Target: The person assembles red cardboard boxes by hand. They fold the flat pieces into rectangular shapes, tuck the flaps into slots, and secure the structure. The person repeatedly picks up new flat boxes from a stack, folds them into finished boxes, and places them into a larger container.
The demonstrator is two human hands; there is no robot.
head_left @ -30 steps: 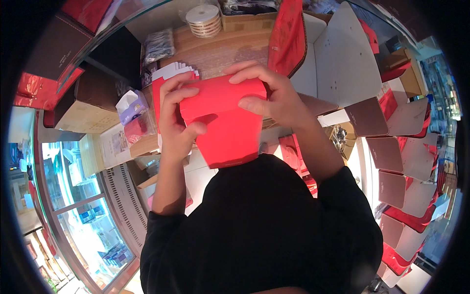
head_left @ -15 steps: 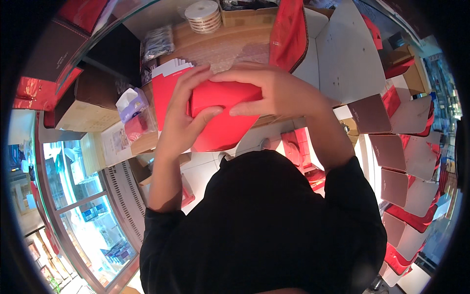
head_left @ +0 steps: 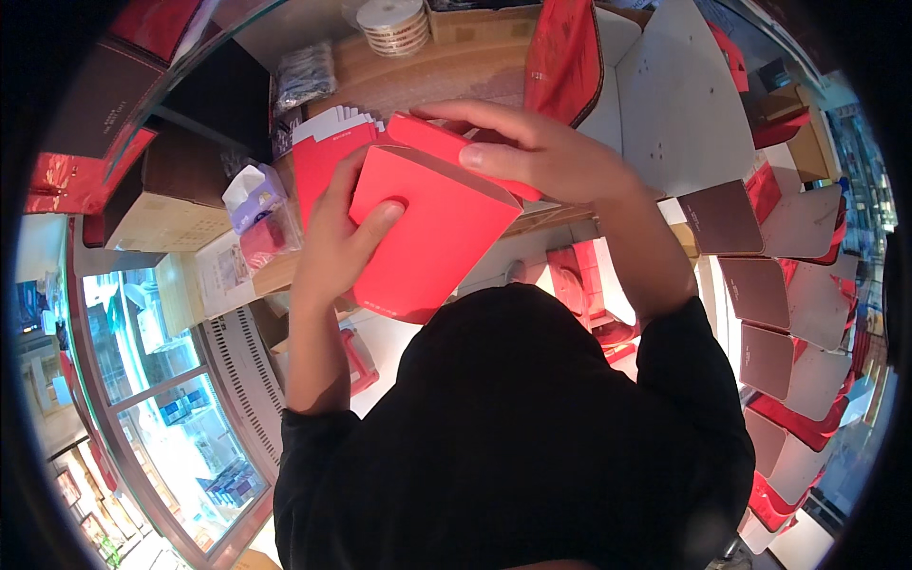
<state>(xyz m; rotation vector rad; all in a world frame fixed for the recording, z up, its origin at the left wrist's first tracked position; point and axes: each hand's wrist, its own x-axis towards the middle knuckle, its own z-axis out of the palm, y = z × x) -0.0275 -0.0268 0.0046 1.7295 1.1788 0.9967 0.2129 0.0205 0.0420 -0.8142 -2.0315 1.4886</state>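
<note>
A bright red cardboard box (head_left: 442, 228) is held in front of me, tilted over the table's near edge. My left hand (head_left: 337, 242) grips its left side, thumb across the front face and fingers behind. At the upper end, my right hand (head_left: 546, 157) has its thumb and fingers closed on a red end flap (head_left: 437, 138) or lid; which of the two I cannot tell. A narrow gap shows between this piece and the box's upper edge. Just beyond my left hand lie several red folded cartons (head_left: 318, 161) with white tabs, partly covered by that hand.
The wooden table (head_left: 380, 90) carries a stack of white spools (head_left: 392, 27) and clear-bagged items (head_left: 306, 76) farther back. A purple tissue box (head_left: 255, 198) stands left. Red bags (head_left: 562, 66) and a pale upright panel (head_left: 674, 109) rise at the right. Brown-and-grey bags line the far right.
The box has turned so its broad face shows, and its lower end has come nearer me. My right hand has shifted to the upper piece, which now stands apart from the box's edge.
</note>
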